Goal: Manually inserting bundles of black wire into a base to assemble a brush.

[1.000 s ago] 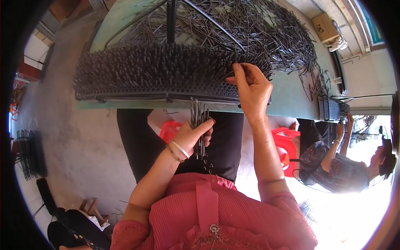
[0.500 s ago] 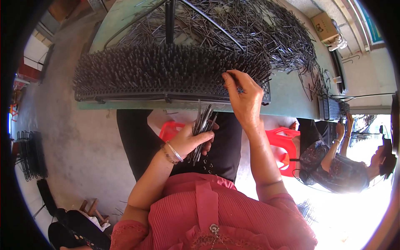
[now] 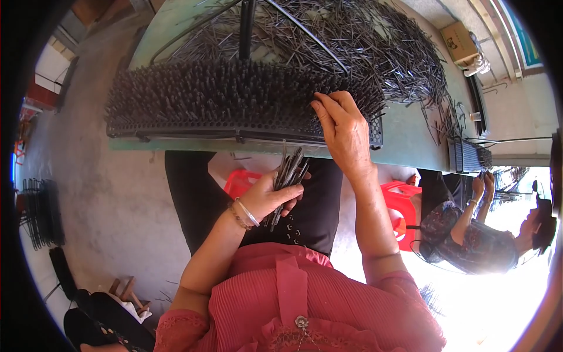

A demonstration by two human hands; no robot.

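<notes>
A bundle of thin dark sticks point(image 3: 287, 167) is gripped in my left hand point(image 3: 271, 196), held over my lap below the table edge. My right hand point(image 3: 346, 132) is raised at the right part of a long black perforated rack point(image 3: 193, 132). Its thumb and forefinger are pinched together among the upright sticks; whatever is between them is too small and dark to make out. Dense rows of dark sticks point(image 3: 193, 94) stand in the rack's holes. Along the rack's front edge a strip of holes shows bare.
Behind the rack, a large heap of loose dark sticks point(image 3: 352, 41) covers the green table point(image 3: 410, 132). A metal frame point(image 3: 246, 29) rises over the rack. At right a co-worker point(image 3: 481, 234) handles a similar rack point(image 3: 463, 154). Red stools point(image 3: 402, 205) stand under the table.
My right hand's pinched fingers have shifted slightly up and left over the rack. The left hand still holds the bundle, its sticks leaning a little differently. The view has tilted slightly.
</notes>
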